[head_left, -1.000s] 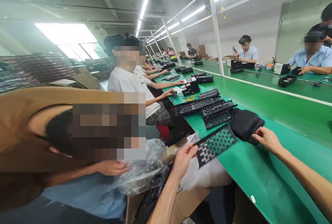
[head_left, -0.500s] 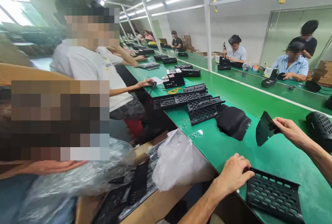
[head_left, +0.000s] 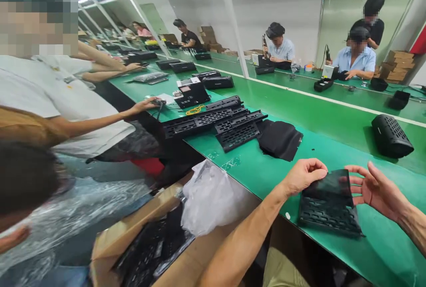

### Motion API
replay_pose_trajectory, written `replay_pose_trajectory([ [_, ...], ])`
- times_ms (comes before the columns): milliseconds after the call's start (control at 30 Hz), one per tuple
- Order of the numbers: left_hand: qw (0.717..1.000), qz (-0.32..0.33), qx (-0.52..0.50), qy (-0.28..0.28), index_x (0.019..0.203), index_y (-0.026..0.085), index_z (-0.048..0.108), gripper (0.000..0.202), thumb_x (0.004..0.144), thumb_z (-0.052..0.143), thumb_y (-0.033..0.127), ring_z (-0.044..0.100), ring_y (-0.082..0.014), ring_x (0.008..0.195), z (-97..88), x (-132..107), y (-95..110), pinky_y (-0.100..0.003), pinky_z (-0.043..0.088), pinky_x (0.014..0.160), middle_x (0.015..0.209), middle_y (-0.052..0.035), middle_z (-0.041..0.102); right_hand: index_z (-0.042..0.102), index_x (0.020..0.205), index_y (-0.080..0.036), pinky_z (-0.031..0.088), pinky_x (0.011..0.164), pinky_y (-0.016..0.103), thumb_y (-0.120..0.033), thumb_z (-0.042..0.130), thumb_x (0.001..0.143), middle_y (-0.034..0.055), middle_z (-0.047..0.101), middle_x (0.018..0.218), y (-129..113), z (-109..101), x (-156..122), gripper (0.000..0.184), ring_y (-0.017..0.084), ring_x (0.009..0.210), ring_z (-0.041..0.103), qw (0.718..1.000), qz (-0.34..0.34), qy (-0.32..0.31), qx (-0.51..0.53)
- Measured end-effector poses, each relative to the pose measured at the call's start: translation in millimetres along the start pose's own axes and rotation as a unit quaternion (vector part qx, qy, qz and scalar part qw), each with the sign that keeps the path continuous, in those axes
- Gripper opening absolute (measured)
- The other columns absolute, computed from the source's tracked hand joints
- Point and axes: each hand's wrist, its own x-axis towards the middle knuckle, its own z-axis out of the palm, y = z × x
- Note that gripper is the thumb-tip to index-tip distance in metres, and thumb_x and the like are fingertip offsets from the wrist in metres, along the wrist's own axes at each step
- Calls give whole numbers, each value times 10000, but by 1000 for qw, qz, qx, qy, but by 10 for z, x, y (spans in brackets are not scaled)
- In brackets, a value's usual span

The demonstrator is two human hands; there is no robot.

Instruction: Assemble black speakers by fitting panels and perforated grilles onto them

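Note:
A black perforated plastic grille panel (head_left: pixel 328 218) lies flat on the green table (head_left: pixel 336 154) near its front edge. Over its far part sits a thin dark fabric sheet (head_left: pixel 329 187). My left hand (head_left: pixel 301 176) pinches the sheet's left edge with thumb and fingers. My right hand (head_left: pixel 377 189) is at the sheet's right edge, fingers spread and stretched out, touching it.
A pile of black fabric pieces (head_left: pixel 279 139) and stacked grille panels (head_left: pixel 213 123) lie further along the table. A black speaker body (head_left: pixel 391 136) stands at the right. A cardboard box with bagged panels (head_left: pixel 149 247) sits below the table edge. Co-workers sit close on my left and across the table.
The view swung right. My left hand set the grille panel on the table, then left it for the sheet. My right hand brought the dark sheet over the panel and opened.

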Motion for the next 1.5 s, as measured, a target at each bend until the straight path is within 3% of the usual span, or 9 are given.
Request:
replay_pose_trajectory([
  [133,988,7,137,-70,823,182,763,184,811,708,357,584,-148,705,58,-68,223,-261,440,676,746,-4,701,556,1333,-244,557,605,329,-649,793,803,2,682,802,93,30,-146,708,224,700,663,976,10,59,-208],
  [300,911,39,398,-97,854,248,769,149,904,632,276,651,-189,733,175,-218,102,-290,454,710,789,-8,746,643,877,-244,388,563,309,-496,472,933,10,637,690,342,-66,-139,310,197,602,557,846,-43,99,-523],
  [467,813,85,575,-46,1072,262,743,163,934,703,338,650,-294,963,158,-403,-225,-373,489,818,996,-89,746,628,803,-276,253,578,324,-457,616,852,21,656,696,553,-225,-186,188,247,646,565,788,-24,148,-597],
  [600,827,81,555,39,1260,252,681,396,882,742,354,591,-309,1114,-83,-469,-323,-435,500,955,1196,-99,681,621,993,-286,321,595,321,-538,626,875,41,682,972,629,-341,-211,279,243,721,611,758,-65,195,-620],
  [767,875,-1,484,12,893,242,719,74,874,681,302,601,-272,1013,-259,-465,-374,-406,505,913,1014,-57,709,706,1028,-285,420,695,369,-463,541,914,74,650,1008,682,-395,-119,268,267,804,625,786,-118,165,-584],
  [867,915,-23,403,16,779,234,652,154,894,658,336,602,-217,843,-217,-479,-356,-344,496,793,819,-16,686,687,901,-273,430,708,360,-444,542,915,51,657,889,645,-382,-100,225,252,778,614,812,-112,155,-551],
  [1033,978,-142,150,-15,950,221,579,283,829,728,429,500,-99,534,-138,-523,-306,-216,446,482,681,73,534,622,857,-250,442,618,313,-490,552,940,-9,613,708,581,-370,-166,264,193,647,570,874,-71,138,-461],
  [1200,987,-159,37,8,1026,198,557,467,778,793,515,503,-79,435,-97,-550,-365,-212,466,424,664,84,554,614,993,-215,521,554,294,-644,546,928,-18,578,761,627,-357,-243,439,171,622,597,928,-29,127,-349],
  [1500,990,-138,10,29,1012,180,609,565,742,833,623,457,-74,504,-55,-573,-401,-188,399,447,659,79,514,674,943,-171,437,526,264,-691,777,777,-32,542,708,607,-284,-310,556,148,627,529,964,-31,143,-223],
])
